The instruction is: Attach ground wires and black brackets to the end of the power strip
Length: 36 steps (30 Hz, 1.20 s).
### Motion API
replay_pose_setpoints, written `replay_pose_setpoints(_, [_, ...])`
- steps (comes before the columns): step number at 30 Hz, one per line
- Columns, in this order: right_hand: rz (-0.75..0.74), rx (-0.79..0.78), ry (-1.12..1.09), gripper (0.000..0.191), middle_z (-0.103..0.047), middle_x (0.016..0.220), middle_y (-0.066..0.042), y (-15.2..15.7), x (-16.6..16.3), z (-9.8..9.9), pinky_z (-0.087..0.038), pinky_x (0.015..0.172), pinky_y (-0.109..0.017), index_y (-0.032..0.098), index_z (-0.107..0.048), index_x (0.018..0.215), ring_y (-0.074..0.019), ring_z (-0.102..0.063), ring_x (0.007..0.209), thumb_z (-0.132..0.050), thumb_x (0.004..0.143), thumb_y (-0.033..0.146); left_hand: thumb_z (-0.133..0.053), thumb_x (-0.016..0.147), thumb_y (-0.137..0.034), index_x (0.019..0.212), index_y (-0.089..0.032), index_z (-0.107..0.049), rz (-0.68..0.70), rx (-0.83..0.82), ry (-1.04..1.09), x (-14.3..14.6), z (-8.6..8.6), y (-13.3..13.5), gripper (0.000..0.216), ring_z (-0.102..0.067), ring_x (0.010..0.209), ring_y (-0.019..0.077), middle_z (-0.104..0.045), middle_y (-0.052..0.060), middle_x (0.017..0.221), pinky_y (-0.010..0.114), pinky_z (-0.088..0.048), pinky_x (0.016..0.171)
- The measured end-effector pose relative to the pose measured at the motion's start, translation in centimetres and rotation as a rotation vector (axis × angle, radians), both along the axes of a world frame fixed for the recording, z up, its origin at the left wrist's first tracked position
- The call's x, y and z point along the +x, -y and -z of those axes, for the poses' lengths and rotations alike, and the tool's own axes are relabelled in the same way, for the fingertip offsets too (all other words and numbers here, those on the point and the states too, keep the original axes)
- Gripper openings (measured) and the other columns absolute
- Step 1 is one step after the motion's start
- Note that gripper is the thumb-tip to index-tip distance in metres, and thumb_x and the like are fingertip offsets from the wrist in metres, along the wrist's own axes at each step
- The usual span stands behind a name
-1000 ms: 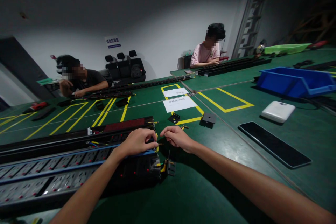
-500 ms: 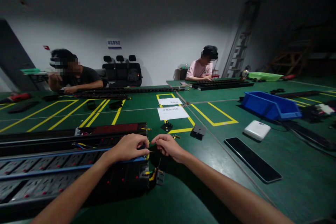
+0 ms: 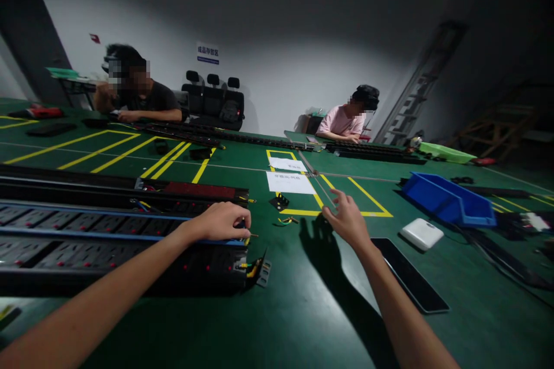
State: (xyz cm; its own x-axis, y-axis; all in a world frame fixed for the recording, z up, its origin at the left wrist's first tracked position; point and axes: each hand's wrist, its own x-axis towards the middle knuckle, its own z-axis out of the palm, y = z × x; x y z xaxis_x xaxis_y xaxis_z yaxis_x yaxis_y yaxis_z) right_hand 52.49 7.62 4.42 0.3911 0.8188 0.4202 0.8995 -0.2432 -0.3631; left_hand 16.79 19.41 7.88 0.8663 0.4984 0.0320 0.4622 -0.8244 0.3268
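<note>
My left hand (image 3: 225, 221) is closed at the end of a blue-edged power strip (image 3: 167, 234). Its fingers pinch a wire, whose thin copper-coloured tip pokes out past the fingertips. Fingers apart, my right hand (image 3: 347, 220) hovers above the table and casts a shadow to its left. I see nothing in it, though its underside is hidden. Between the hands lie a short loose wire (image 3: 288, 220) and a small black bracket (image 3: 280, 202). Just below my left hand, a grey end piece (image 3: 264, 273) hangs on yellow-green wires at another power strip (image 3: 203, 268).
A black phone (image 3: 413, 277), a white box (image 3: 422, 234) and a blue bin (image 3: 450, 199) are on the right. White paper sheets (image 3: 291, 183) lie ahead within yellow tape. Two people (image 3: 151, 98) sit across the green table (image 3: 303, 323); black rails (image 3: 376, 154) lie before them.
My right hand has moved away from my left, to the right, and its fingers have opened. The black bracket there is now out of sight. My left hand stays at the strip end. The view has tilted.
</note>
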Motion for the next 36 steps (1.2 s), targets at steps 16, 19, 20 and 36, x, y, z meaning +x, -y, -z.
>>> replay_pose_setpoints(16, [-0.042, -0.141, -0.002, 0.074, -0.066, 0.137, -0.023, 0.4, 3.9, 4.4, -0.051, 0.100, -0.047, 0.012, -0.053, 0.150, -0.0390, -0.064, 0.124, -0.067, 0.087, 0.047, -0.070, 0.089, -0.043, 0.093, -0.026, -0.076, -0.005, 0.007, -0.038, 0.3, -0.3, 0.0, 0.018, -0.061, 0.073, 0.0171, -0.068, -0.001, 0.082, 0.028, -0.028, 0.062])
replay_pose_setpoints(19, [-0.035, -0.123, -0.030, 0.067, -0.071, 0.127, -0.021, 0.4, 4.2, 4.5, -0.053, 0.094, -0.045, 0.012, -0.060, 0.143, -0.0371, -0.068, 0.116, -0.069, 0.084, 0.043, -0.070, 0.089, -0.043, 0.093, -0.026, -0.076, -0.001, 0.010, -0.042, 0.3, -0.3, 0.0, 0.018, -0.060, 0.073, 0.0169, -0.068, -0.002, 0.082, 0.028, -0.028, 0.063])
replay_pose_setpoints(20, [-0.028, -0.111, -0.049, 0.066, -0.073, 0.124, -0.020, 0.4, 4.2, 4.5, -0.053, 0.092, -0.044, 0.012, -0.062, 0.141, -0.0362, -0.069, 0.112, -0.070, 0.083, 0.043, -0.070, 0.089, -0.043, 0.093, -0.026, -0.076, 0.001, 0.012, -0.044, 0.3, -0.3, -0.1, 0.018, -0.060, 0.073, 0.0169, -0.068, -0.002, 0.082, 0.029, -0.028, 0.063])
replay_pose_setpoints(36, [-0.081, 0.341, -1.468, 0.034, -0.064, 0.063, 0.000, 0.3, 0.5, 0.7, -0.031, 0.034, -0.018, 0.024, -0.056, 0.084, -0.0099, -0.049, 0.043, -0.083, 0.075, 0.043, -0.069, 0.089, -0.049, 0.094, -0.027, -0.076, -0.019, 0.006, -0.048, 0.2, -0.3, -0.1, 0.024, -0.058, 0.070, 0.0164, -0.064, -0.002, 0.076, 0.028, -0.027, 0.060])
